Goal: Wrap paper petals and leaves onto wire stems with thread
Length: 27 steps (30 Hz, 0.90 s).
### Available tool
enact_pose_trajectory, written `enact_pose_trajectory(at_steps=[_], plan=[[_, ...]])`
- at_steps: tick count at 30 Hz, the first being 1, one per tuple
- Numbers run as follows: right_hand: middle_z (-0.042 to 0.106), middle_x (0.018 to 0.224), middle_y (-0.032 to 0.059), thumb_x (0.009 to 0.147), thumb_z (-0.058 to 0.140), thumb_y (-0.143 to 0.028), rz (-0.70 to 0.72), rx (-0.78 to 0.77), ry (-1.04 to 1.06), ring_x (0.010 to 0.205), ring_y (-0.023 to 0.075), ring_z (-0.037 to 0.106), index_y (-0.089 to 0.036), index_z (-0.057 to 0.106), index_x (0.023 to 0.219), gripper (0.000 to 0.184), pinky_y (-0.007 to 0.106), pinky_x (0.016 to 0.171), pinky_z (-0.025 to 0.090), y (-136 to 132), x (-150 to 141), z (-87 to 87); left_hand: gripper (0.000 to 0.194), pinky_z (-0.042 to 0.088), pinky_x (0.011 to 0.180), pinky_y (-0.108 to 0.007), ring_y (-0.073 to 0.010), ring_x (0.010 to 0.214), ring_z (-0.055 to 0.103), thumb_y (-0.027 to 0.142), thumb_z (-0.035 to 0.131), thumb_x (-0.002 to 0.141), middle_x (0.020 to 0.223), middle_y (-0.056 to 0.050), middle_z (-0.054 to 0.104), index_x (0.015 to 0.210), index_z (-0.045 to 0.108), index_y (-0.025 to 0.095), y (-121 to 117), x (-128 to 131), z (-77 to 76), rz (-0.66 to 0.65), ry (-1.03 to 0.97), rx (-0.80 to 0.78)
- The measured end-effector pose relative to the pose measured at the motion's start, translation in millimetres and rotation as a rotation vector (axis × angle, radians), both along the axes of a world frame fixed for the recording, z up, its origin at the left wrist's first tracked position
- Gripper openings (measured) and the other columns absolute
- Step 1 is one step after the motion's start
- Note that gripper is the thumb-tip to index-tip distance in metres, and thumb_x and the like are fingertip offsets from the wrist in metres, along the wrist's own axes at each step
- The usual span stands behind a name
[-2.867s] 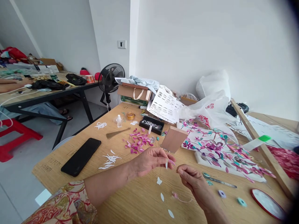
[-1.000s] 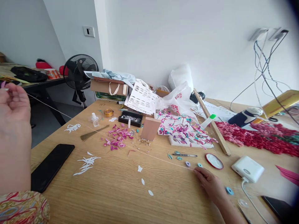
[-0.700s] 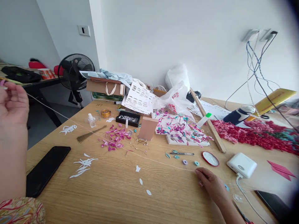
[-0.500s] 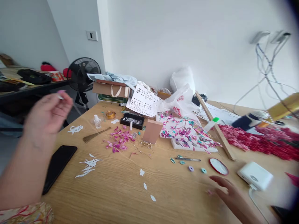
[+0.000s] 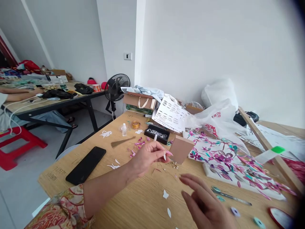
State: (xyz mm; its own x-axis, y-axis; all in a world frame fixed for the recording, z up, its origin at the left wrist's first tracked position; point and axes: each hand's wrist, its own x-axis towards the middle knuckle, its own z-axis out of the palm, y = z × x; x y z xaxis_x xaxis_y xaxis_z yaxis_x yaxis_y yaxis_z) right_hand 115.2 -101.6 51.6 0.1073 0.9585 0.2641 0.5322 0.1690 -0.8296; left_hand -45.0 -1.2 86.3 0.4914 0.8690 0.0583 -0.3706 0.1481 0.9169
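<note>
My left hand [image 5: 151,156] is over the middle of the wooden table [image 5: 133,197], thumb and fingertips pinched on a small white pointed paper petal [image 5: 165,156]. A pink tip [image 5: 169,153] shows beside it; whether it is thread or a nail I cannot tell. My right hand [image 5: 206,203] hangs nearby at the lower right, thumb and fingers apart, holding nothing I can see. Below the hands lie a white butterfly-shaped cutout [image 5: 165,194] and a white leaf cutout [image 5: 169,212]. Pink petals [image 5: 140,143] lie partly hidden behind my left hand.
A black phone [image 5: 86,165] lies to the left. Behind my hands stand a brown box [image 5: 182,149], a black tray [image 5: 157,133] and a small bottle [image 5: 124,129]. Flower sprays [image 5: 228,159], a pen [image 5: 234,197] and thread spools [image 5: 235,211] are at right. Another person's arm [image 5: 21,94] rests at the far table.
My left hand has come in from the far left to the middle with the petal. My right hand now sits closer to it. The view has turned left.
</note>
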Motion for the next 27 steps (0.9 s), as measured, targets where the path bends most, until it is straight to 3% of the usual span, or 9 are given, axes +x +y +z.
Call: enact_pose_trajectory(at_steps=[2, 4, 7, 9, 12, 18, 27], plan=[[0.054, 0.111, 0.0086, 0.067, 0.058, -0.038, -0.046, -0.003, 0.162, 0.039, 0.0052, 0.040, -0.024, 0.062, 0.093, 0.029, 0.024, 0.037, 0.037, 17, -12, 5.4, 0.021, 0.044, 0.068, -0.027, -0.0108, 0.065, 0.056, 0.029, 0.064, 0.067, 0.068, -0.004, 0.060, 0.069, 0.056, 0.010, -5, 3, -1.2, -0.014, -0.017, 0.010], [0.058, 0.100, 0.0082, 0.067, 0.059, -0.039, -0.052, -0.033, 0.327, 0.038, 0.0045, 0.037, -0.023, 0.059, 0.099, 0.036, 0.022, 0.035, 0.033, 31, -17, 5.2, 0.021, 0.044, 0.069, -0.028, -0.0110, 0.066, 0.056, 0.029, 0.063, 0.068, 0.069, -0.004, 0.060, 0.071, 0.056, 0.009, -7, 4, -3.8, -0.036, -0.035, -0.001], [0.062, 0.066, 0.0021, 0.068, 0.061, -0.037, 0.029, -0.123, 0.505, 0.044, 0.0086, 0.046, -0.022, 0.056, 0.105, 0.041, 0.019, 0.037, 0.033, 45, -20, 1.4, 0.020, 0.044, 0.067, -0.028, -0.0113, 0.064, 0.055, 0.027, 0.061, 0.069, 0.068, -0.004, 0.059, 0.072, 0.056, 0.009, -6, 5, -8.0, -0.062, -0.057, -0.036], [0.063, 0.066, 0.0024, 0.066, 0.063, -0.036, 0.073, -0.125, 0.567, 0.054, 0.0124, 0.053, -0.022, 0.058, 0.100, 0.037, 0.019, 0.040, 0.035, 51, -22, 0.7, 0.019, 0.044, 0.065, -0.029, -0.0119, 0.063, 0.055, 0.027, 0.061, 0.069, 0.066, -0.004, 0.059, 0.071, 0.055, 0.009, -5, 5, -9.4, -0.060, -0.079, -0.050], [0.065, 0.074, 0.0035, 0.065, 0.064, -0.035, 0.072, -0.078, 0.580, 0.062, 0.0138, 0.055, -0.021, 0.062, 0.088, 0.026, 0.021, 0.048, 0.042, 54, -23, 3.7, 0.019, 0.044, 0.066, -0.031, -0.0126, 0.061, 0.055, 0.026, 0.062, 0.068, 0.063, -0.004, 0.057, 0.071, 0.055, 0.009, -5, 6, -9.9, -0.031, -0.104, -0.048], [0.056, 0.052, -0.0012, 0.064, 0.065, -0.038, 0.017, -0.064, 0.564, 0.048, 0.0093, 0.046, -0.017, 0.062, 0.070, 0.023, 0.019, 0.042, 0.037, 58, -23, 5.6, 0.014, 0.042, 0.062, -0.026, -0.0084, 0.059, 0.052, 0.023, 0.061, 0.068, 0.085, -0.005, 0.055, 0.068, 0.056, 0.009, -7, 10, -12.4, 0.049, -0.086, -0.011], [0.051, 0.048, -0.0039, 0.067, 0.063, -0.039, -0.032, -0.054, 0.636, 0.045, 0.0079, 0.042, -0.017, 0.059, 0.075, 0.023, 0.018, 0.040, 0.031, 63, -32, -6.8, 0.009, 0.038, 0.063, -0.023, -0.0113, 0.069, 0.048, 0.019, 0.057, 0.071, 0.073, -0.003, 0.052, 0.067, 0.058, 0.011, -2, 14, -23.8, 0.190, 0.068, 0.224]])
